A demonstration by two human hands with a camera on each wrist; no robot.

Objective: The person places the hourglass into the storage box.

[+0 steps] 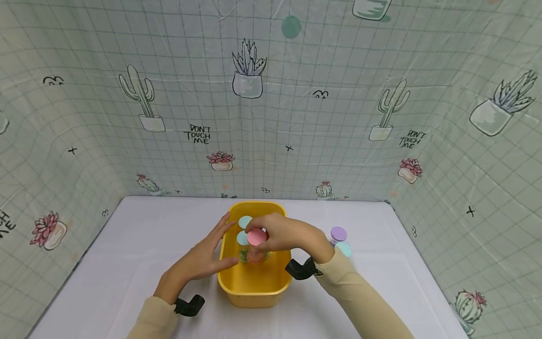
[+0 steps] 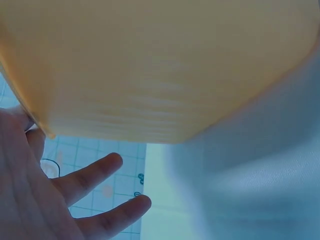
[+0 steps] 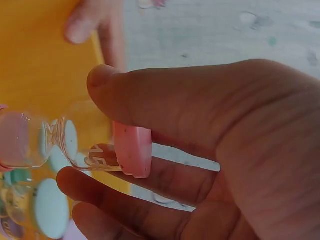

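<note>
My right hand [image 1: 284, 231] holds a small clear jar with a pink lid [image 1: 257, 237] above the yellow tub [image 1: 254, 300], thumb and fingers around it. In the right wrist view the jar's clear body [image 3: 90, 132] points toward the tub, close to or touching another clear jar [image 3: 30, 140] below it. Jars with pale blue lids [image 1: 243, 238] stand in the tub beside the held one. My left hand [image 1: 202, 260] lies at the tub's left rim, fingers spread and fairly straight. In the left wrist view two fingers [image 2: 92, 175] extend clear of the tub's wall.
To the right of the tub, on the white table [image 1: 169, 226], stand a jar with a purple lid [image 1: 338, 233] and one with a pale blue lid [image 1: 344, 249], partly behind my right wrist. A patterned cloth [image 1: 271, 117] rises behind the table and at both sides.
</note>
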